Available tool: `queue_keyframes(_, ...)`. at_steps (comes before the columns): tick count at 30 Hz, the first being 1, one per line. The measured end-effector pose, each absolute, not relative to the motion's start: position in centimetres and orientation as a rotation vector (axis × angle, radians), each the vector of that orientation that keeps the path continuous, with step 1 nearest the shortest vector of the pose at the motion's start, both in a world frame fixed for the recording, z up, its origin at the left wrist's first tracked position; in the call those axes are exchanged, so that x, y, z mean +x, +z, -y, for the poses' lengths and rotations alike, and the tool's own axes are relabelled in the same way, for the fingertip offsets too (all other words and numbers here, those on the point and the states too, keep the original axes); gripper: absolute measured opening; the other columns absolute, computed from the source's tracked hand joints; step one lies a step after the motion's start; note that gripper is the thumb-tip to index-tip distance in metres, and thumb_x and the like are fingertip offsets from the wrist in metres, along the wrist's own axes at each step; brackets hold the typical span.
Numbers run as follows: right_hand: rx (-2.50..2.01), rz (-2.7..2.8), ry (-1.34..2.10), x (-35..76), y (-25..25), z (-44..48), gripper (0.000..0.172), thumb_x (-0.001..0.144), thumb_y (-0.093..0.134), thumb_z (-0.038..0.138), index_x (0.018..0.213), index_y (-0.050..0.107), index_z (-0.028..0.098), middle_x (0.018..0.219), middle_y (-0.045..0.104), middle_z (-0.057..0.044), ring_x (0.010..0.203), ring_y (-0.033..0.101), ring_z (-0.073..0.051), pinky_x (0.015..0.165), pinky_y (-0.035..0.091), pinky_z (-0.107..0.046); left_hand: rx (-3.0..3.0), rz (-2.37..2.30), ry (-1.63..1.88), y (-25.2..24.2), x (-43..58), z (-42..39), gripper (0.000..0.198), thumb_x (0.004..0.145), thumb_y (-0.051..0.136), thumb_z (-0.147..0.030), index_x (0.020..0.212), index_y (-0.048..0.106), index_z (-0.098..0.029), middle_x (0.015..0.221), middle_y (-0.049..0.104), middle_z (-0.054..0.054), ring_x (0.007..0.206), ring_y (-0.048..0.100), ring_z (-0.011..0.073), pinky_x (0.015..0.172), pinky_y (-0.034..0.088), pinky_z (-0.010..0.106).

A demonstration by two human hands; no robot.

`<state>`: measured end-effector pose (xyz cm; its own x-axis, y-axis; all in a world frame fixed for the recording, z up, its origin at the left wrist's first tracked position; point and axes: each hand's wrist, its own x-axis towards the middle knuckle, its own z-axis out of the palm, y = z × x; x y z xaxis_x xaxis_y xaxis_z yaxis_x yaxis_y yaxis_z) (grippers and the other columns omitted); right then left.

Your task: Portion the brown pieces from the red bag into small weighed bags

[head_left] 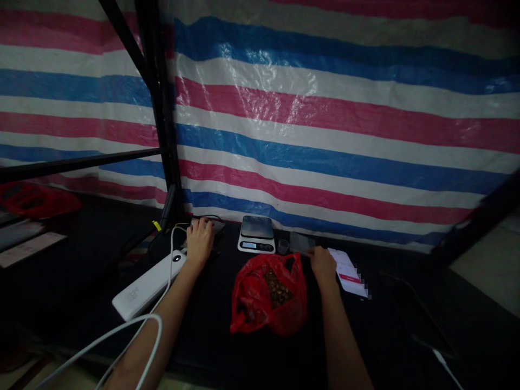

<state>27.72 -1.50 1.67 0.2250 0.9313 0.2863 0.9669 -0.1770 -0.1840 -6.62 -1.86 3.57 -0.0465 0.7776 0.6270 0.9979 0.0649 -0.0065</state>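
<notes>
A red plastic bag (260, 303) lies open on the dark table between my forearms, with brown pieces showing inside it. Behind it stands a small digital scale (257, 234) with a dark platform. My left hand (200, 241) rests palm down, fingers curled, over a dark flat object (217, 226) left of the scale. My right hand (322, 264) is closed on the near end of a clear plastic bag (301, 242) to the right of the scale. A small clear cup (283, 246) stands between scale and bag.
A white power bank (146, 284) with a white cable (134, 325) lies at the left. White printed paper (349, 273) lies right of my right hand. A striped tarp (325, 135) closes the back, with a black metal post (160, 108). Red bag (36, 200) sits far left.
</notes>
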Motion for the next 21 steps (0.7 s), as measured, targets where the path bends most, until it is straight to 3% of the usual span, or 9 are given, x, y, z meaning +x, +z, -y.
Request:
queue_keyframes(6,-1.912,1.427,-0.088,26.7,3.4,1.4,0.028,0.08,0.043,0.03,0.093,0.066,0.019,0.083,0.067,-0.013,0.078,0.062,-0.026,0.066,0.044,-0.034,-1.882,1.762,-0.791,3.6,-5.2,2.2,0.021,0.082,0.039,-0.022,0.096,0.055,-0.018,0.104,0.052,0.01,0.094,0.044,0.0257,0.077,0.033,0.038)
queue_keyframes(10,-1.376,1.253,0.236,23.3,4.1,1.0,0.032,0.074,0.051,0.038,0.09,0.067,0.016,0.088,0.068,-0.01,0.081,0.062,-0.023,0.074,0.046,-0.033,-2.13,1.503,-0.997,3.5,-3.7,2.7,0.021,0.084,0.038,-0.023,0.099,0.053,-0.018,0.097,0.054,0.008,0.089,0.047,0.0205,0.076,0.036,0.033)
queue_keyframes(13,-1.1,1.233,0.523,19.0,3.8,1.6,0.033,0.071,0.055,0.038,0.089,0.066,0.014,0.089,0.068,-0.009,0.08,0.063,-0.021,0.074,0.048,-0.033,-2.339,1.274,-1.01,2.7,-1.9,3.3,0.019,0.085,0.038,-0.025,0.09,0.054,-0.017,0.084,0.055,0.005,0.08,0.047,0.0177,0.071,0.036,0.03)
queue_keyframes(16,-1.01,1.382,0.673,14.9,3.3,3.0,0.027,0.072,0.054,0.036,0.086,0.067,0.017,0.086,0.069,-0.008,0.076,0.064,-0.02,0.071,0.05,-0.032,-2.394,1.209,-1.029,1.9,-0.2,3.9,0.018,0.085,0.039,-0.027,0.084,0.054,-0.016,0.083,0.055,0.005,0.079,0.046,0.0177,0.07,0.036,0.03)
queue_keyframes(21,-1.005,1.43,0.64,12.2,2.6,4.5,0.024,0.074,0.053,0.033,0.089,0.067,0.02,0.091,0.068,-0.006,0.084,0.063,-0.021,0.08,0.048,-0.035,-2.304,1.352,-1.091,1.8,0.5,4.3,0.018,0.085,0.038,-0.026,0.086,0.054,-0.016,0.087,0.054,0.006,0.084,0.045,0.0193,0.075,0.034,0.035)
